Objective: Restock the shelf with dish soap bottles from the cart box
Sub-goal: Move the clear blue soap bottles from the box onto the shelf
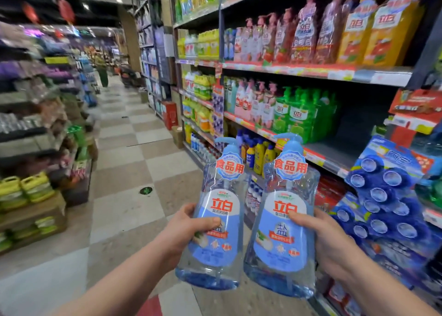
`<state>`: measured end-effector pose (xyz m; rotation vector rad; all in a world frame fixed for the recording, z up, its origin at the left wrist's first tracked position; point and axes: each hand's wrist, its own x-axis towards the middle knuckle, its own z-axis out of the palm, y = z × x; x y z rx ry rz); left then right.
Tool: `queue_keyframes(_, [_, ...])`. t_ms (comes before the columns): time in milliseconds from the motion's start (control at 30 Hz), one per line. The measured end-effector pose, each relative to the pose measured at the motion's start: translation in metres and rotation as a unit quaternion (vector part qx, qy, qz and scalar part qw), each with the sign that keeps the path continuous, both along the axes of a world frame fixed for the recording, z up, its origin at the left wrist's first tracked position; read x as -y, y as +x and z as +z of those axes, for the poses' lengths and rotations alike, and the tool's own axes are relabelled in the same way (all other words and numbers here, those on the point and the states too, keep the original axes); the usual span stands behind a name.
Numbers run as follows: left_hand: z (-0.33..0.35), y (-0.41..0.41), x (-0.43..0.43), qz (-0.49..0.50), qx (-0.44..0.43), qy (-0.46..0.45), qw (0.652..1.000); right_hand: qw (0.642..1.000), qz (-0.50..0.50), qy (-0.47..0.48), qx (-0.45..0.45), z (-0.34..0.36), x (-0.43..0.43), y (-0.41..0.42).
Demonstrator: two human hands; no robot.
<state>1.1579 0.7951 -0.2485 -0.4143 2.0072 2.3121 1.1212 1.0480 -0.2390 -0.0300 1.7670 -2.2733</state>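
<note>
I hold two clear blue dish soap pump bottles upright in front of me, side by side. My left hand grips the left bottle round its middle. My right hand grips the right bottle the same way, thumb across the label. Both carry blue labels with red characters and a round tag at the neck. The shelf on my right has a bare dark stretch beside a row of green soap bottles. The cart and its box are out of view.
Pink, red and orange soap bottles fill the upper shelf. Blue hanging blister packs jut out at the right, close to my right hand. A checkered tile aisle runs ahead; shelving and yellow jugs line its left side.
</note>
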Motion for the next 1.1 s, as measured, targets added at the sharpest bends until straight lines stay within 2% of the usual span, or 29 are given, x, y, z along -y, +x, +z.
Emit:
queue_keyframes(333, [0.014, -0.199, -0.013, -0.062, -0.007, -0.015, 0.998, 0.998, -0.055, 0.003, -0.007, 0.0, -0.014, -0.173])
queue_keyframes(667, [-0.003, -0.337, -0.053, -0.173, 0.016, 0.023, 0.984, 0.987, -0.156, 0.028, -0.001, 0.002, -0.041, -0.259])
queue_keyframes(900, [-0.01, -0.437, -0.083, -0.256, 0.021, 0.038, 0.966, 0.964, -0.259, 0.049, 0.009, -0.001, -0.063, -0.327])
queue_keyframes(1100, [0.0, -0.533, -0.097, -0.315, -0.009, 0.016, 0.949, 0.94, -0.338, 0.041, -0.012, 0.007, -0.069, -0.398])
